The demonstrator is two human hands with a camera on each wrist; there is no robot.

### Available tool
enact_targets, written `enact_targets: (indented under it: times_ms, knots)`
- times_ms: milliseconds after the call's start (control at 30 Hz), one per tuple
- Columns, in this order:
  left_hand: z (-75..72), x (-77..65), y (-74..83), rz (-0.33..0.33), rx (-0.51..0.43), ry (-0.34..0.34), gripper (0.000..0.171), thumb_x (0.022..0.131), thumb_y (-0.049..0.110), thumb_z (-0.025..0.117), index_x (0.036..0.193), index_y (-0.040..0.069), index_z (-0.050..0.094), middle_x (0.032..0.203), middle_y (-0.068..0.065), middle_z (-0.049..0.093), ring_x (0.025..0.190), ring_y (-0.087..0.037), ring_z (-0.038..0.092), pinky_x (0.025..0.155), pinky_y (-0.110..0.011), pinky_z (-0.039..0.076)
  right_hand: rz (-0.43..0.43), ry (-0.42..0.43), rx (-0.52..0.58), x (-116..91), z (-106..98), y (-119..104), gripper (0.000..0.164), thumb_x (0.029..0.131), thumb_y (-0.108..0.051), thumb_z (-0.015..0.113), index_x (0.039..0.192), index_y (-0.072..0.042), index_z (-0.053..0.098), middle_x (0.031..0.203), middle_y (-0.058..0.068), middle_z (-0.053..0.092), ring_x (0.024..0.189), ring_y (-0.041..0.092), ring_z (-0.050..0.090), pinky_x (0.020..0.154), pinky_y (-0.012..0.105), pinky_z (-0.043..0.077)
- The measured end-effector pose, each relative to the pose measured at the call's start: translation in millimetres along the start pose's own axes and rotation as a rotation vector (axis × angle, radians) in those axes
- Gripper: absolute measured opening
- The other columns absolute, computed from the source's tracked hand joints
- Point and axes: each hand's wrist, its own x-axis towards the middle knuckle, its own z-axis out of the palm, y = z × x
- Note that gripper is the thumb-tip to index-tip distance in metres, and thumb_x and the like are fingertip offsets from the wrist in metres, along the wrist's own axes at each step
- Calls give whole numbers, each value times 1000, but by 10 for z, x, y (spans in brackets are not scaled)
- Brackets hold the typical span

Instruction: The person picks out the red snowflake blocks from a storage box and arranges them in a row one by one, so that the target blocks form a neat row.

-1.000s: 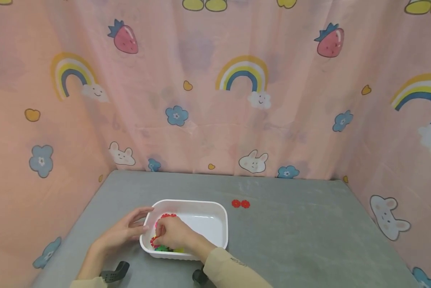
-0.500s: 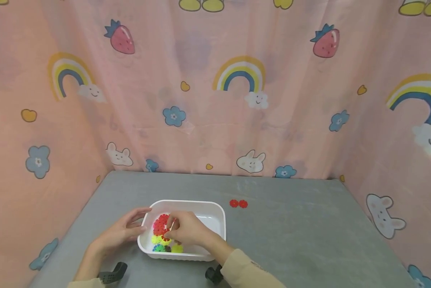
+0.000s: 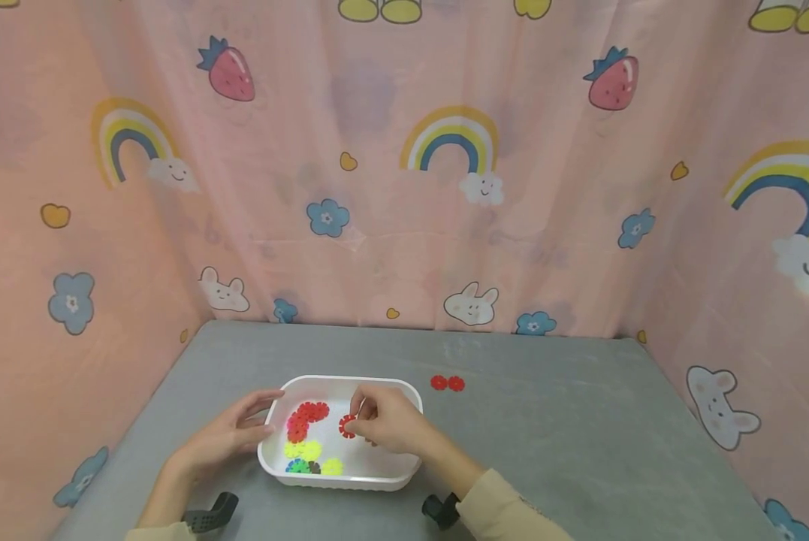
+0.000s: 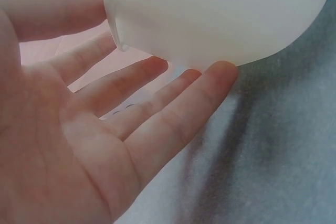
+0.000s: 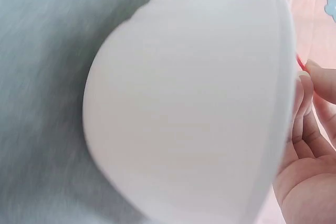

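Note:
A white plastic tray (image 3: 404, 462) stands on the table in the head view. Inside its left half lie red snowflake discs (image 3: 297, 428), yellow ones (image 3: 303, 451), and green, blue and dark ones (image 3: 299, 466) near the front wall. Over the tray's middle, my right hand (image 3: 393, 422) pinches a red snowflake disc (image 3: 345, 427) between thumb and finger; the right wrist view shows only a red sliver of it (image 5: 301, 62). My left hand (image 3: 228, 432) touches the tray's left side, its fingers (image 4: 173, 119) fairly straight and spread against the outer wall (image 4: 210, 19).
Two red snowflake discs (image 3: 448, 383) lie side by side on the grey table (image 3: 580, 436), beyond the tray's right back corner. A pink patterned curtain (image 3: 377, 263) encloses the table at the back and sides. Dark wrist mounts (image 3: 213, 513) hang below both wrists.
My right hand has lifted a red snowflake disc from the tray's left pile and carried it right, uncovering the coloured discs. The left hand stays against the tray.

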Motion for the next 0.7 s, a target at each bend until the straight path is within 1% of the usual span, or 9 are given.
enact_targets:
  times_ms: [133, 267, 433, 500, 533, 633, 700]
  knots:
    - [-9, 10, -11, 21, -2, -8, 74, 91, 34, 73, 153, 15, 39, 159, -21, 36, 144, -50, 33, 101, -62, 48, -20, 7, 20, -47, -126, 67, 16, 91, -9, 76, 90, -12, 60, 75, 0, 61, 56, 13, 58, 54, 26, 54]
    - [-15, 14, -19, 20, -7, -10, 73, 91, 33, 73, 153, 15, 39, 158, -20, 36, 145, -50, 33, 102, -62, 47, -24, 24, 44, -96, -259, 146, 16, 92, -11, 75, 95, -10, 59, 78, 2, 60, 59, 15, 58, 55, 26, 53]
    - [-19, 18, -23, 15, 1, -5, 74, 90, 34, 73, 153, 16, 40, 158, -19, 37, 144, -50, 34, 101, -63, 48, -28, 59, 68, -169, -420, 226, 15, 93, -10, 74, 94, -9, 59, 79, 5, 63, 61, 17, 59, 56, 29, 56]
    - [-20, 18, -20, 15, -1, -5, 74, 90, 34, 73, 153, 16, 40, 158, -19, 38, 144, -50, 34, 101, -63, 47, -24, 80, 67, -194, -479, 262, 15, 93, -10, 74, 93, -10, 59, 79, 6, 65, 60, 17, 59, 56, 30, 56]
    - [-20, 18, -17, 16, -3, -5, 73, 91, 33, 73, 153, 15, 40, 158, -19, 38, 144, -50, 33, 101, -63, 47, -23, 91, 61, -201, -506, 286, 15, 93, -10, 74, 93, -10, 59, 80, 8, 65, 60, 17, 59, 55, 29, 56]
    - [-19, 15, -11, 12, -9, -6, 74, 91, 34, 73, 153, 15, 39, 158, -19, 37, 145, -50, 32, 102, -64, 46, 0, 135, 31, -216, -588, 362, 14, 93, -12, 74, 94, -11, 60, 79, 8, 64, 60, 18, 58, 54, 29, 55]
    - [-17, 15, -8, 9, -11, -4, 74, 90, 34, 73, 153, 15, 39, 158, -19, 37, 145, -50, 32, 102, -64, 46, 22, 162, 19, -224, -643, 415, 13, 94, -11, 73, 96, -10, 60, 78, 7, 62, 61, 19, 57, 55, 31, 56]
